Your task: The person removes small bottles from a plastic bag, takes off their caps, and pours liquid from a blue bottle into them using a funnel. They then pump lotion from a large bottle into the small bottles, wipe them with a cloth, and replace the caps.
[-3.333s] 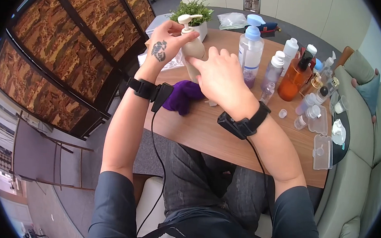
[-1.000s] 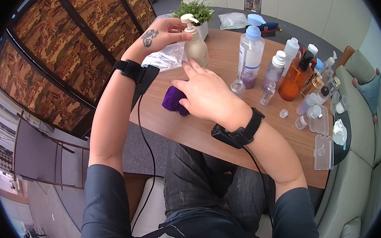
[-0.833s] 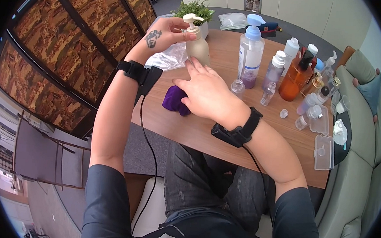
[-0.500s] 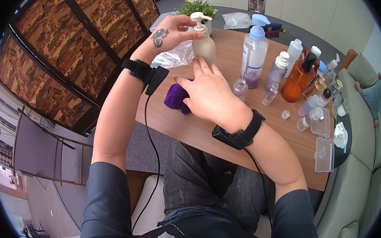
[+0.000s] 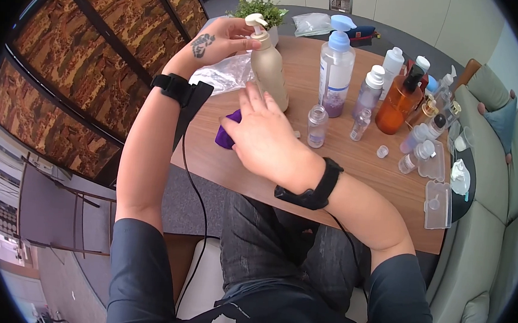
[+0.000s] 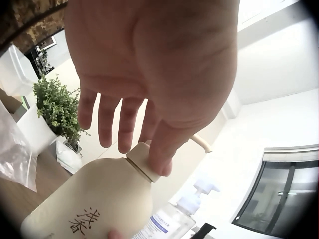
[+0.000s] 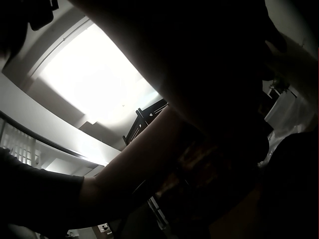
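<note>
In the head view, my left hand (image 5: 222,39) holds a cream pump bottle (image 5: 269,72) at its collar, just under the pump head. The left wrist view shows the thumb against the collar of this bottle (image 6: 99,194), with the other fingers behind it. Dark characters mark its side. My right hand (image 5: 264,132) is spread with straight fingers, its fingertips right at the bottle's lower body. Under that hand lies a purple cloth (image 5: 225,136), partly hidden. The right wrist view is very dark.
To the right stand a large blue-topped pump bottle (image 5: 336,71), an open clear small bottle (image 5: 316,129), an amber bottle (image 5: 395,108) and several small bottles. A clear plastic bag (image 5: 224,78) and a potted plant (image 5: 259,10) are at the left. An open clear case (image 5: 438,204) lies near the right edge.
The right hand has left its hold high on the cream bottle and come down beside its lower body, over the purple cloth. The left hand keeps its grip. The open small bottle shows more fully.
</note>
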{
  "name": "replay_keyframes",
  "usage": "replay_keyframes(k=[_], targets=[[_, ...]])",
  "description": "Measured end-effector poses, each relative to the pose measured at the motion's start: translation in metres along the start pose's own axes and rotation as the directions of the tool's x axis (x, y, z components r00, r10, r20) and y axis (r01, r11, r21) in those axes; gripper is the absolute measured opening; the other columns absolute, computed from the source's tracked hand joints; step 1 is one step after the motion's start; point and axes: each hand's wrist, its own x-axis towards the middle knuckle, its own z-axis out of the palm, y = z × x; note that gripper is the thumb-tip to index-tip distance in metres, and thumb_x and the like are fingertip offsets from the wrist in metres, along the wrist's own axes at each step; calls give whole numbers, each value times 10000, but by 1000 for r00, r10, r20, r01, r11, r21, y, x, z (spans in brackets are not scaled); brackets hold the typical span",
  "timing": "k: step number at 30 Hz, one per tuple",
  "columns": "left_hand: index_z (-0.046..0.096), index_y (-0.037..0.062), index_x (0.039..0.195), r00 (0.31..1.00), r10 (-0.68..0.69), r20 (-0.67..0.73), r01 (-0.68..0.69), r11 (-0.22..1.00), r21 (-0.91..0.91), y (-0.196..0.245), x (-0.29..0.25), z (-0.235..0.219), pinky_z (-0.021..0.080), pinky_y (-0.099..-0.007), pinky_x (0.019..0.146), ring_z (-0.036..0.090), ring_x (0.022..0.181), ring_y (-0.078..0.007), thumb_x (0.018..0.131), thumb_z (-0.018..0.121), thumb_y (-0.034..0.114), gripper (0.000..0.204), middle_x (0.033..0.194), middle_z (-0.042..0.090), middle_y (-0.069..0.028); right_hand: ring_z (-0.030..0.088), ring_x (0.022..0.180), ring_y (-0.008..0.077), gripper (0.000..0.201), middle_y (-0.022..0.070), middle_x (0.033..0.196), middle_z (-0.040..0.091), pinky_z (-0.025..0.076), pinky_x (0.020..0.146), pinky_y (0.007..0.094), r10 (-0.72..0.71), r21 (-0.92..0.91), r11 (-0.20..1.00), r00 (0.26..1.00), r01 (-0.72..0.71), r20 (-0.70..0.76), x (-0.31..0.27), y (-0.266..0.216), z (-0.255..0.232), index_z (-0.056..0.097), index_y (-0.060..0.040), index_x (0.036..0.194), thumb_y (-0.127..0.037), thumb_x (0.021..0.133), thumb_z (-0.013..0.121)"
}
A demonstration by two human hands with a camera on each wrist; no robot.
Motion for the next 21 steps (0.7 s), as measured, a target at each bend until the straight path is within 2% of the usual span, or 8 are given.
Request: replay_keyframes(k=[2,5,11,15,17,18,19,21], targets=[[688,-37,1277,999,-17,-34,18,1000,11,-3,1,0,574,-298,894,697,1046,-154,942,812,289,484,1185,748,-114,384,1480,501,469,342,1448,541,321,1215,578,-37,22,999,999,36,8,-3,-7,-5,704,-97,1314,-222,864,744],[692,-44,1271,996,-27,-87,26,1000,-10,-6,2,1,559,-258,790,684,918,-110,935,819,279,483,1082,756,-85,417,1456,490,479,329,1411,572,354,1185,561,-60,45,997,995,56,85,-7,-15,-4,704,-90,1316,-238,863,748],[750,-42,1167,972,-53,-231,47,998,-31,-6,4,9,428,-205,586,561,687,-27,882,844,264,428,857,705,-1,467,1414,483,462,301,1338,627,409,1112,534,-141,84,988,978,129,152,-11,-25,-9,713,-75,1288,-259,867,756],[776,-37,1121,971,-43,-236,23,996,-87,-14,6,10,386,-210,562,531,668,-30,861,858,266,408,803,670,21,499,1386,459,417,250,1282,658,446,1075,523,-192,223,965,949,136,250,-8,-26,-11,727,-70,1245,-263,876,756],[760,-38,1171,972,-103,-211,90,994,-68,-13,8,5,463,-267,842,631,915,-106,875,840,243,416,1012,733,-50,526,1354,437,404,213,1252,678,467,1059,513,-209,317,939,950,130,231,-9,-24,-13,727,-73,1245,-253,884,748],[756,-37,1185,972,-120,-204,109,992,-62,-13,8,3,482,-280,912,656,977,-125,878,836,238,420,1062,750,-67,540,1337,426,397,194,1237,688,477,1050,508,-216,366,922,951,124,222,-12,-23,-13,727,-74,1245,-247,889,744],[751,-36,1199,971,-137,-198,129,990,-55,-12,8,2,501,-293,982,682,1038,-144,881,833,233,424,1113,766,-84,556,1313,408,381,175,1219,697,488,1041,498,-228,414,901,954,132,193,-16,-21,-11,729,-77,1241,-233,894,735],[751,-33,1204,970,-133,-204,126,991,-47,-10,12,-2,501,-291,983,684,1035,-142,878,837,234,430,1106,769,-82,588,1266,372,350,138,1183,716,510,1021,479,-248,497,854,959,151,134,-27,-13,-2,732,-85,1232,-204,903,717]])
